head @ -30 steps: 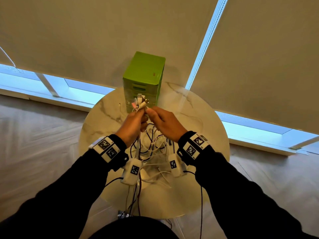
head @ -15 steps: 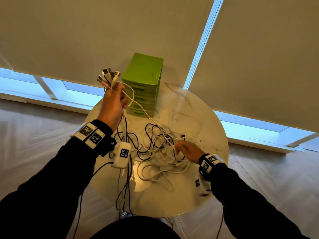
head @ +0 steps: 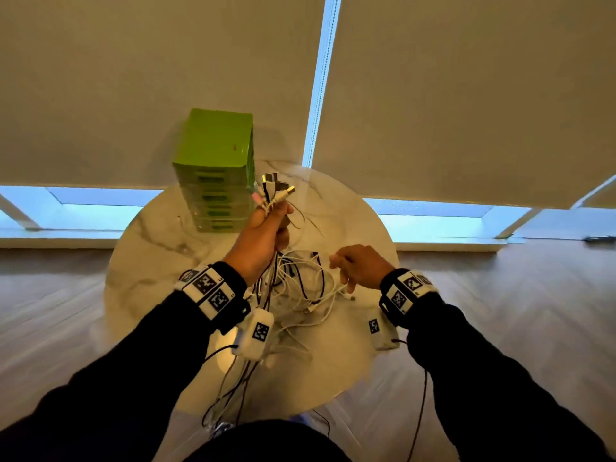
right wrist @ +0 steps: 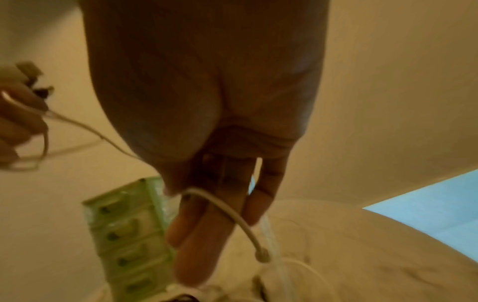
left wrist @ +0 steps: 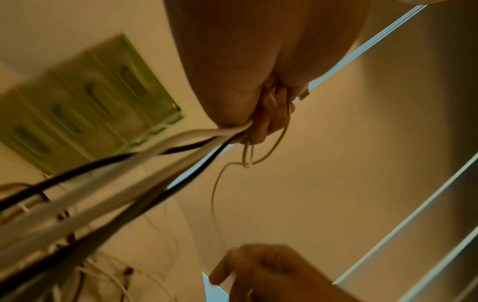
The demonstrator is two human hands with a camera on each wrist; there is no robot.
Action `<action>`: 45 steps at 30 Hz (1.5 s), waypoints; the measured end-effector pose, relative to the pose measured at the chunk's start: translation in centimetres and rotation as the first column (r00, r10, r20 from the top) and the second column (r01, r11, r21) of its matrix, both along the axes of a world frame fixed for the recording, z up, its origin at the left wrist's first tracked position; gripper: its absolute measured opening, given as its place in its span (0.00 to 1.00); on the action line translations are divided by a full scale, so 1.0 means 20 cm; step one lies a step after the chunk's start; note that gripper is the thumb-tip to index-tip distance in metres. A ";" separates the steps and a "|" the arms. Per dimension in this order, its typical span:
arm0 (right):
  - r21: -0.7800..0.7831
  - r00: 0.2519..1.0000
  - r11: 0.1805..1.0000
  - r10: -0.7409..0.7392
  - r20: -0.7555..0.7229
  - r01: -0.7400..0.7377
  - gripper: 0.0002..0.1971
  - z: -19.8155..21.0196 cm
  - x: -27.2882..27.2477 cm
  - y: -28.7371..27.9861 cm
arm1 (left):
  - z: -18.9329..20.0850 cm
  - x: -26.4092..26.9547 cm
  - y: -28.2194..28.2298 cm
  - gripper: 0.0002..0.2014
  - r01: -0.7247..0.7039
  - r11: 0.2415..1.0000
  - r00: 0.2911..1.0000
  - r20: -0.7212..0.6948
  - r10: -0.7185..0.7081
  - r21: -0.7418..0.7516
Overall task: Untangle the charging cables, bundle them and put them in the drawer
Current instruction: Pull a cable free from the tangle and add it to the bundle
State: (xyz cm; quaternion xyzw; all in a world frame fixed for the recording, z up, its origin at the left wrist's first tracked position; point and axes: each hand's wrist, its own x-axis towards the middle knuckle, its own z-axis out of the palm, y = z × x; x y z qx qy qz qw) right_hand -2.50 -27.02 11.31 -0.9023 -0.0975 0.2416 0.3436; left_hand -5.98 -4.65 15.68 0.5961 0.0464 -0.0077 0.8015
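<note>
Presently the left hand [head: 263, 235] is gripping the gathered plug ends of the tangled black and white charging cables [head: 300, 285] above the round marble bench [head: 150, 248], apparently aligning them for bundling, while the right hand [head: 360, 266] is pinching one thin white cable [right wrist: 232, 216] to draw it free.

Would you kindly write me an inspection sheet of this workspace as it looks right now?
Surface: round marble-look table, pale with grey veins.
Job's things: green drawer unit at the table's far side, drawers shut.
Clutter: nothing seen.
Grippers: left hand raised, grips a bunch of cable plugs; right hand low over the pile, a white cable pinched at thumb and fingers.
Cables: white and black cables tangled mid-table, strands hanging over the near edge.
Surroundings: beige roller blinds, daylight below them, wooden floor.
</note>
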 end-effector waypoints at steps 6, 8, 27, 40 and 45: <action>-0.173 0.982 0.975 -0.157 -0.107 0.137 0.26 -0.25 -0.30 -0.41 | -0.02 -0.03 -0.36 0.13 0.273 0.961 0.961 -0.035 -0.275 -0.036; -0.074 0.975 0.973 -0.214 0.055 0.218 0.40 -0.25 -0.40 -0.47 | -0.05 -0.04 -0.49 0.13 0.348 0.937 0.936 -0.052 -0.348 -0.016; 0.360 0.674 0.705 -0.702 0.232 0.611 0.07 -0.16 -0.67 -0.75 | -0.13 -0.03 -0.82 0.16 0.526 0.851 0.846 -0.109 -0.523 -0.001; 0.096 0.930 0.970 -0.240 0.279 0.222 0.29 -0.08 -0.59 -0.43 | -0.11 0.02 -0.71 0.15 0.457 0.859 0.856 -0.148 -0.495 -0.230; 0.208 0.863 0.963 -0.248 0.441 0.170 0.08 -0.03 -0.53 -0.29 | -0.14 0.07 -0.67 0.15 0.443 0.888 0.884 -0.104 -0.456 -0.124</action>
